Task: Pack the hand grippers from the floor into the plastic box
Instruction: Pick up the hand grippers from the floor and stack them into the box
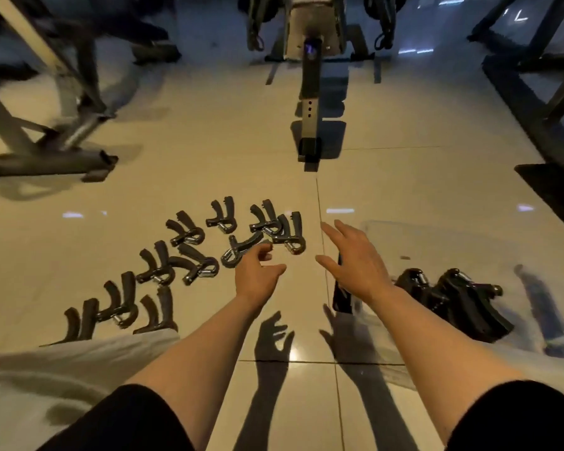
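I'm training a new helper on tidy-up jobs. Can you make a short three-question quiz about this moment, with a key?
1. True or false: some hand grippers already lie in the plastic box.
2. Which hand is nearest the hand gripper lying at the middle of the floor group? A) left hand B) right hand C) neither
3. Fill in: the hand grippers still to be packed lie on the tiled ____, to the person's left of the box.

Key
1. True
2. A; its fingertips are at the gripper, though contact is not clear.
3. floor
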Demonstrator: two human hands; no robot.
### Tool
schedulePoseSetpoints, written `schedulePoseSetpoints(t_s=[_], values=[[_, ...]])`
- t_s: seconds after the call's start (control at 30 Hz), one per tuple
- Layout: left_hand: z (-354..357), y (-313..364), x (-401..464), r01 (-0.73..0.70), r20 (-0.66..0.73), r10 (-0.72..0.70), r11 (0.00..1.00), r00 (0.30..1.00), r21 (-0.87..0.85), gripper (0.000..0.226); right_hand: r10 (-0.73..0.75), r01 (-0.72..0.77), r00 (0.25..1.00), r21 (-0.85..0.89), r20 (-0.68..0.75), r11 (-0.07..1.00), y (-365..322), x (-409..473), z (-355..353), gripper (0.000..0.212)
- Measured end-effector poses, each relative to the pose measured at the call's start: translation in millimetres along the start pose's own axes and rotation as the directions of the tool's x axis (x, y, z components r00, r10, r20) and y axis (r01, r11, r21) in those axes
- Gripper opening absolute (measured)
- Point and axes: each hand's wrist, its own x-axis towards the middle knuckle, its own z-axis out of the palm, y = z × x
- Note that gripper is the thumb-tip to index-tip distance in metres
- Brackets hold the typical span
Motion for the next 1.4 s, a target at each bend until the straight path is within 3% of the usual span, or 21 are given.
schedulePoseSetpoints(t_s=[0.2, 0.33, 0.43, 0.57, 0.77, 0.9, 1.0, 1.2, 1.4], values=[[-100.7, -44.6, -20.7, 0.174, -0.209, -0.170, 0.985, 0.963, -0.002, 0.047, -0.227, 0.226, 0.972, 0.018, 0.060, 0.974, -103.5, 1.5, 25.0, 0.064], [-120.9, -64.9, -42.7, 0.265, -0.231, -0.254, 0.964, 0.939, 0.015, 0.055, -0.362, 0.379, 0.908, -0.047, 0.210, 0.924, -124.1, -18.1, 49.0, 0.067], [-132.1, -76.7, -62.4, 0.291, -0.208, -0.265, 0.951, 0.942, 0.107, 0.057, -0.366, 0.400, 0.883, -0.062, 0.295, 0.914, -127.8, -24.2, 59.8, 0.069], [-156.5, -103.6, -66.3, 0.327, -0.235, -0.291, 0.936, 0.928, 0.133, 0.053, -0.305, 0.331, 0.905, -0.040, 0.297, 0.943, -133.9, -12.3, 83.4, 0.069], [-205.3, -174.7, -38.7, 0.368, -0.355, -0.347, 0.930, 0.868, -0.011, 0.056, -0.341, 0.368, 0.839, 0.019, 0.424, 0.930, -177.6, 3.9, 187.4, 0.066], [-210.7, -219.0, -10.9, 0.488, -0.311, -0.484, 0.870, 0.818, -0.071, 0.061, -0.382, 0.428, 0.774, 0.026, 0.505, 0.903, -199.8, 15.6, 241.6, 0.056], [-193.9, -237.1, 11.3, 0.563, -0.249, -0.574, 0.818, 0.780, -0.122, 0.071, -0.356, 0.430, 0.776, -0.024, 0.521, 0.903, -205.0, 36.8, 264.4, 0.054], [-170.5, -249.9, 50.9, 0.597, -0.336, -0.531, 0.792, 0.778, 0.131, 0.115, -0.416, 0.559, 0.726, -0.119, 0.547, 0.820, -215.4, 76.1, 296.3, 0.070], [-153.2, -251.2, 63.2, 0.575, -0.379, -0.456, 0.756, 0.806, 0.313, 0.107, -0.436, 0.621, 0.678, -0.144, 0.592, 0.770, -202.6, 87.1, 311.7, 0.061]])
